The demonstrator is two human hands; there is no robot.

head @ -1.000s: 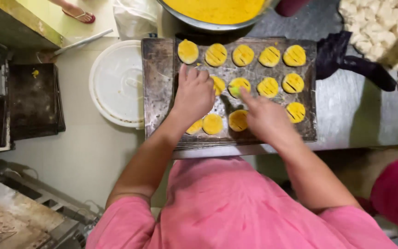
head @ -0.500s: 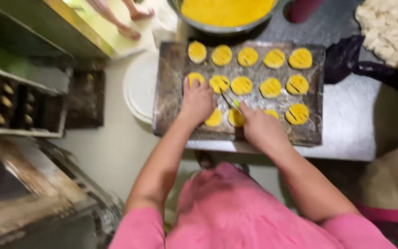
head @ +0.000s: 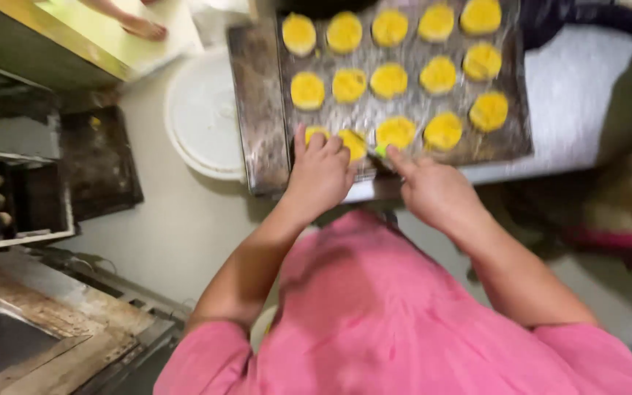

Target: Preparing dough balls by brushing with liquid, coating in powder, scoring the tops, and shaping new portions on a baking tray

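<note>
- Yellow rounds of dough (head: 391, 79) lie in rows on a foil-lined baking tray (head: 256, 110), seen from the head camera; the far rows look full and evenly spaced, the near row runs from the near left part of the foil towards the right.
- Left hand (head: 321, 174) rests at the tray's near edge, fingers curled down over the leftmost round of the near row (head: 316, 134), touching it; whether it pinches the round or only presses it I cannot tell.
- Right hand (head: 433, 192) sits just beside it, forefinger stretched towards a small green thing (head: 380, 151) between two rounds of the near row; it is too blurred to tell what it is or whether the fingers close on it.
- By the look of it, most of the tray is laid out and the work is at the near row, with the bare metal strip on the tray's left side not covered.
- White round lid (head: 202, 121) lies just left of the tray, touching or nearly touching its edge.
- Dark flat pan (head: 100, 161) sits farther left, well apart from the hands.
- Pink shirt (head: 404, 322) fills the bottom of the view.
</note>
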